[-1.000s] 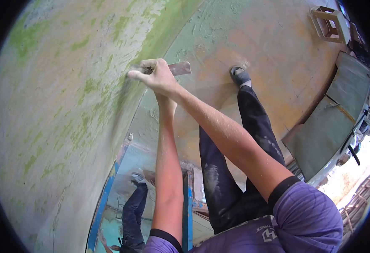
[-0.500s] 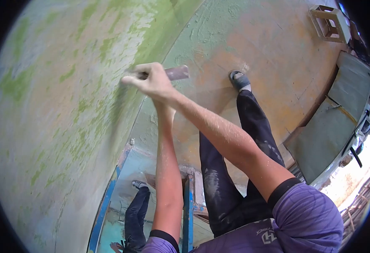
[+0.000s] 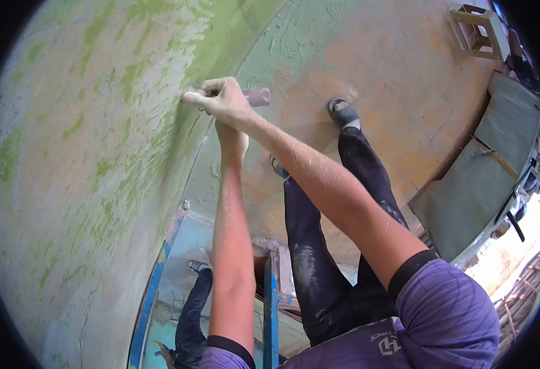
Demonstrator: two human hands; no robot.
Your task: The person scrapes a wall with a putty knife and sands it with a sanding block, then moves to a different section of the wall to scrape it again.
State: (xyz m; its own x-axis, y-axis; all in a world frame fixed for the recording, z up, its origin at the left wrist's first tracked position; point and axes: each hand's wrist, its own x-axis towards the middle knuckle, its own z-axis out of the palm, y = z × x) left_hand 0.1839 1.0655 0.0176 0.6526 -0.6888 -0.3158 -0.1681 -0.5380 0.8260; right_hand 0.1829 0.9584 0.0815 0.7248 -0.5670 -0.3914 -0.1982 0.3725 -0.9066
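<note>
My right hand (image 3: 226, 104) is closed round a dusty tool at the green and white patchy wall (image 3: 98, 154). The tool's flat, brownish end (image 3: 258, 97) sticks out to the right of the hand; its part at the wall is mostly hidden. My left hand (image 3: 232, 132) is just below and behind the right one. Its fingers are hidden, so whether it holds the tool cannot be made out. Pale dust covers both hands and forearms.
A stool (image 3: 502, 37) stands on the stained floor (image 3: 393, 80) at the upper right, with grey-green panels (image 3: 467, 197) below it. A blue frame (image 3: 271, 307) rises at bottom centre. Another person's dark-trousered leg (image 3: 193, 307) shows beyond it.
Both hands have shifted slightly, and the blurred streak below them on the wall is gone. The view has moved a little; a second sandal now shows beside my forearm.
</note>
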